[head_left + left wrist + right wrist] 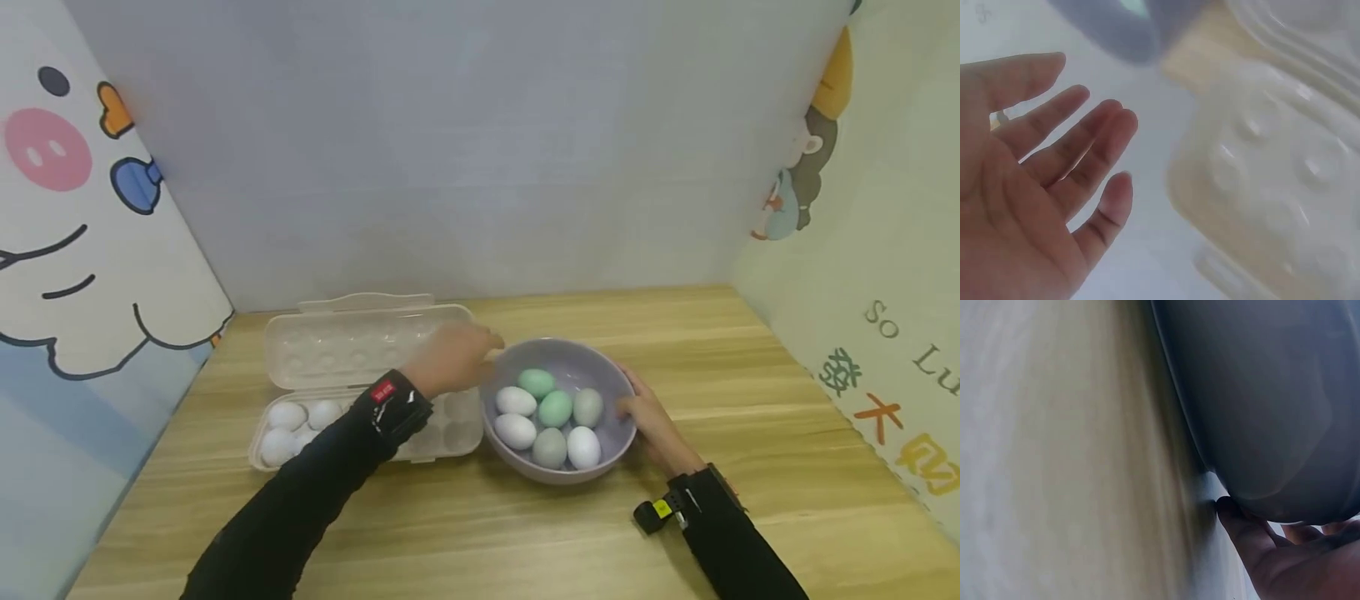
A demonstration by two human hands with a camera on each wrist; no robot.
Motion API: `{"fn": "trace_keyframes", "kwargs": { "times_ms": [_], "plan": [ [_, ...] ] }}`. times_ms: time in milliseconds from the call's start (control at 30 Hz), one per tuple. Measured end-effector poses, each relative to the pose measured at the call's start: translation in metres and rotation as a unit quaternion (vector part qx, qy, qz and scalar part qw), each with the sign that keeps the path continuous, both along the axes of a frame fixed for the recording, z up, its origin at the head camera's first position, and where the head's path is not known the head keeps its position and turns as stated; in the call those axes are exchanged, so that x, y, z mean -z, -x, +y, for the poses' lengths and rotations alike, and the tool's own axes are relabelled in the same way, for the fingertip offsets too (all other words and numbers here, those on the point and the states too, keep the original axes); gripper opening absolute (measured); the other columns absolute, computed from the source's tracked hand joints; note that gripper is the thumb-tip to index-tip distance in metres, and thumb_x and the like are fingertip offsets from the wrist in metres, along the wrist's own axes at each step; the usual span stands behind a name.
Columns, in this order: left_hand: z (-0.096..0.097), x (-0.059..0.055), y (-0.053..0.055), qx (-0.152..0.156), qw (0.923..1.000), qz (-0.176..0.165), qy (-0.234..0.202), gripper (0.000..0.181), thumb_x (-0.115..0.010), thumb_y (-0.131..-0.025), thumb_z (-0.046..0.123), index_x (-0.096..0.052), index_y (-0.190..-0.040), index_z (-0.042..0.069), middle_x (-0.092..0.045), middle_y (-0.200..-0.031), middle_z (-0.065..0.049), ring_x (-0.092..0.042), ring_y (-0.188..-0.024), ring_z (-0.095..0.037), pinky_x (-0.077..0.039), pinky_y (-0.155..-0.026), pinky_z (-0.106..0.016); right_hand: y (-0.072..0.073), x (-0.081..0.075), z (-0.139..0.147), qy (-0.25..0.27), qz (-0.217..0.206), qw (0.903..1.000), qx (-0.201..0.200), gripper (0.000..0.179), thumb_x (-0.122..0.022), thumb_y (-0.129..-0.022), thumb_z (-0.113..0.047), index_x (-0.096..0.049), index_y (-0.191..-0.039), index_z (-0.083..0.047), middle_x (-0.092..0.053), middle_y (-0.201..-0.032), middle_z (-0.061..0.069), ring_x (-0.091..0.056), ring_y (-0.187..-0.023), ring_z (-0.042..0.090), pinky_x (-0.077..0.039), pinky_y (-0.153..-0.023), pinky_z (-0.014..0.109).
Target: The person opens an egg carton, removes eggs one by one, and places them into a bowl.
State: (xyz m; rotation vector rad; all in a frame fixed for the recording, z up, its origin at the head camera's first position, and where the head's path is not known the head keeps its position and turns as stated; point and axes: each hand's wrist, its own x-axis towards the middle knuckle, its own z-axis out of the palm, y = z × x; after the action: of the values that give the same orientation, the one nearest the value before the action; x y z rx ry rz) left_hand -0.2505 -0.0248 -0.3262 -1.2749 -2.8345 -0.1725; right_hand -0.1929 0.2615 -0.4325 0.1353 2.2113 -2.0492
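Observation:
A grey-purple bowl (555,477) stands on the table with white, grey and pale green eggs (556,409) inside. My right hand (651,421) grips its right rim, the thumb over the edge; the right wrist view shows fingers against the outer wall. My left hand (452,360), blurred in the head view, is just left of the bowl, above the egg carton (367,337). Its fingers (1072,147) are spread and loosely bent, holding nothing. The clear plastic carton lies with its lid back; several white eggs (287,415) fill its left end. The left forearm hides its middle.
A wood-grain table (720,350) carries everything. Behind it rises a pale grey backdrop (480,150). Printed panels stand on both sides, a cartoon one (97,208) at left and one with lettering (862,275) at right.

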Motion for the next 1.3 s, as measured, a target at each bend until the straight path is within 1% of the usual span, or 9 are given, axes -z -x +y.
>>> {"fn": "trace_keyframes", "kwargs": {
  "times_ms": [100, 267, 333, 500, 567, 667, 867, 1067, 1300],
  "plan": [
    [-0.039, -0.003, -0.004, -0.029, 0.9995, 0.008, 0.003, 0.028, -0.059, -0.084, 0.017, -0.057, -0.110, 0.007, -0.059, -0.106, -0.010, -0.054, -0.098, -0.025, -0.045, -0.084, -0.039, 0.000, 0.000, 0.000, -0.005, -0.002, 1.0000, -0.001, 0.083, -0.037, -0.064, 0.010, -0.023, -0.140, -0.019, -0.016, -0.145, 0.014, -0.023, -0.124, 0.035, -0.037, -0.085, 0.043],
    [-0.096, 0.005, -0.015, -0.089, 0.9948, -0.026, 0.042, 0.028, -0.064, -0.079, 0.021, -0.058, -0.103, 0.006, -0.061, -0.098, -0.009, -0.056, -0.091, -0.027, -0.047, -0.077, -0.041, -0.001, -0.001, -0.001, -0.016, -0.003, 0.9998, -0.008, 0.082, -0.037, -0.065, 0.010, -0.022, -0.140, -0.019, -0.016, -0.144, 0.017, -0.025, -0.121, 0.035, -0.039, -0.081, 0.038],
    [-0.110, 0.008, -0.021, -0.121, 0.9879, -0.074, 0.063, 0.036, -0.067, -0.075, 0.027, -0.059, -0.104, 0.007, -0.061, -0.100, -0.009, -0.056, -0.092, -0.027, -0.047, -0.078, -0.042, -0.001, -0.002, 0.001, -0.018, -0.004, 0.9998, -0.008, 0.082, -0.037, -0.065, 0.009, -0.022, -0.140, -0.019, -0.016, -0.144, 0.017, -0.026, -0.120, 0.036, -0.040, -0.079, 0.038],
    [-0.129, 0.018, -0.034, -0.182, 0.9607, -0.175, 0.114, 0.044, -0.074, -0.066, 0.032, -0.060, -0.101, 0.010, -0.060, -0.093, -0.003, -0.054, -0.082, -0.021, -0.045, -0.071, -0.038, -0.002, -0.004, 0.003, -0.019, -0.001, 0.9998, -0.006, 0.082, -0.037, -0.065, 0.009, -0.020, -0.141, -0.017, -0.014, -0.144, 0.019, -0.024, -0.122, 0.039, -0.041, -0.082, 0.042],
    [-0.133, 0.025, -0.035, -0.179, 0.9603, -0.175, 0.123, 0.032, -0.074, -0.064, 0.028, -0.059, -0.086, 0.011, -0.056, -0.078, 0.000, -0.049, -0.069, -0.016, -0.042, -0.060, -0.033, -0.003, -0.004, 0.002, -0.020, 0.000, 0.9998, -0.008, 0.083, -0.037, -0.064, 0.009, -0.020, -0.141, -0.017, -0.014, -0.145, 0.019, -0.023, -0.123, 0.039, -0.040, -0.083, 0.042],
    [-0.137, 0.034, -0.036, -0.163, 0.9668, -0.157, 0.119, 0.025, -0.073, -0.060, 0.020, -0.050, -0.067, 0.013, -0.045, -0.063, 0.003, -0.041, -0.059, -0.015, -0.034, -0.051, -0.029, -0.002, -0.004, 0.000, -0.021, 0.000, 0.9997, -0.010, 0.083, -0.038, -0.064, 0.010, -0.020, -0.141, -0.017, -0.014, -0.145, 0.019, -0.023, -0.123, 0.039, -0.039, -0.082, 0.041],
    [-0.142, 0.040, -0.034, -0.139, 0.9764, -0.126, 0.106, 0.027, -0.070, -0.055, 0.013, -0.044, -0.062, 0.015, -0.042, -0.061, 0.004, -0.038, -0.058, -0.015, -0.030, -0.050, -0.029, -0.001, -0.003, -0.001, -0.019, -0.002, 0.9998, -0.009, 0.084, -0.038, -0.063, 0.010, -0.020, -0.141, -0.018, -0.014, -0.145, 0.017, -0.022, -0.124, 0.038, -0.037, -0.085, 0.043],
    [-0.141, 0.027, -0.035, -0.129, 0.9797, -0.120, 0.096, 0.025, -0.070, -0.055, 0.016, -0.050, -0.070, 0.015, -0.047, -0.067, 0.003, -0.041, -0.060, -0.016, -0.034, -0.052, -0.031, -0.002, -0.003, -0.001, -0.016, -0.003, 0.9998, -0.012, 0.084, -0.038, -0.064, 0.010, -0.019, -0.141, -0.018, -0.014, -0.146, 0.016, -0.021, -0.125, 0.037, -0.035, -0.088, 0.045],
    [-0.132, 0.008, -0.031, -0.080, 0.9917, -0.086, 0.052, 0.025, -0.070, -0.058, 0.019, -0.052, -0.075, 0.016, -0.048, -0.069, 0.005, -0.042, -0.061, -0.014, -0.038, -0.052, -0.030, -0.002, -0.003, -0.001, -0.012, 0.002, 0.9999, -0.012, 0.083, -0.037, -0.064, 0.010, -0.020, -0.141, -0.016, -0.014, -0.145, 0.017, -0.021, -0.124, 0.037, -0.032, -0.091, 0.048]
  ]
}}
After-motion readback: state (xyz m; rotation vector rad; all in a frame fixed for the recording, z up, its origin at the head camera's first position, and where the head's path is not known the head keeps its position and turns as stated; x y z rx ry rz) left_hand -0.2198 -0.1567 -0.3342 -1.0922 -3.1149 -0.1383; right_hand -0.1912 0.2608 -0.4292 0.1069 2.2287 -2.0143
